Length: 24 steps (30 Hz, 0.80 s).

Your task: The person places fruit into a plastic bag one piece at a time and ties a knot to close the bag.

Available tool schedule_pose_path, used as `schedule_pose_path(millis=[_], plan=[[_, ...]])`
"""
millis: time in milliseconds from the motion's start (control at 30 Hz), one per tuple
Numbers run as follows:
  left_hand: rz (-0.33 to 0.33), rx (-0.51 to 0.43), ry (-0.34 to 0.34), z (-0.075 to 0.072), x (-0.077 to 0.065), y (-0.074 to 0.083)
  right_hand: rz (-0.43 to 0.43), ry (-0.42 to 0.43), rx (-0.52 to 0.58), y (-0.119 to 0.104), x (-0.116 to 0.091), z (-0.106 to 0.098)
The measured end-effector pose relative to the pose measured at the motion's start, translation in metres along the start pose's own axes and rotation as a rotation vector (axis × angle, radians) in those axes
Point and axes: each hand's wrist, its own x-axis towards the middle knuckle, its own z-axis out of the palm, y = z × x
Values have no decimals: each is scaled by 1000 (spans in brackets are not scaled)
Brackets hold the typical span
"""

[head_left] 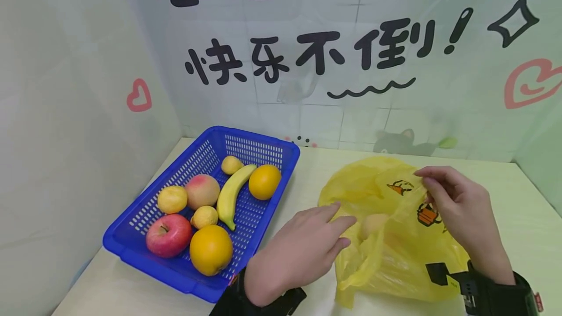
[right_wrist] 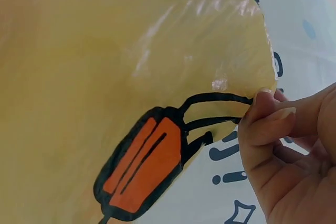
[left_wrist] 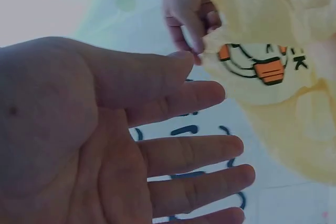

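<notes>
A yellow plastic bag (head_left: 395,238) with orange and black prints lies on the table right of centre. My right hand (head_left: 452,204) pinches the bag's upper edge between thumb and fingers and lifts it; the right wrist view shows the pinch (right_wrist: 262,103) on the yellow film (right_wrist: 105,66). My left hand (head_left: 307,243) is flat with straight fingers, its fingertips at the bag's left opening. In the left wrist view the open palm (left_wrist: 105,145) faces the bag (left_wrist: 273,56). A pale round fruit (head_left: 373,223) shows through the bag near the left fingertips.
A blue perforated basket (head_left: 145,247) at the left holds a red apple (head_left: 169,235), two oranges (head_left: 210,250), a banana (head_left: 232,194), a peach (head_left: 202,191) and several small yellow fruits. Walls with printed lettering close in behind and on the left.
</notes>
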Motion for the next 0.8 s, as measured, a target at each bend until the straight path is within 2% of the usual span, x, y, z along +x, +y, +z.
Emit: schedule_pose_path(millis=[200,333,467,600,700,800], plan=[[-134,16,70,-29,-36,0,24,-17,-29,2,0,-1],[-175,64,103,-51,-44,-8,76,-23,-34,3,1,-2],[-208,131,111,-73,-36,-23,156,0,-50,3,2,-2],[-288,141,56,-91,-19,-43,217,40,-50,4,1,-4],[-360,131,4,-98,-4,-60,244,55,-30,5,1,-6],[-415,134,-43,-99,12,-77,240,50,-2,6,1,-7]])
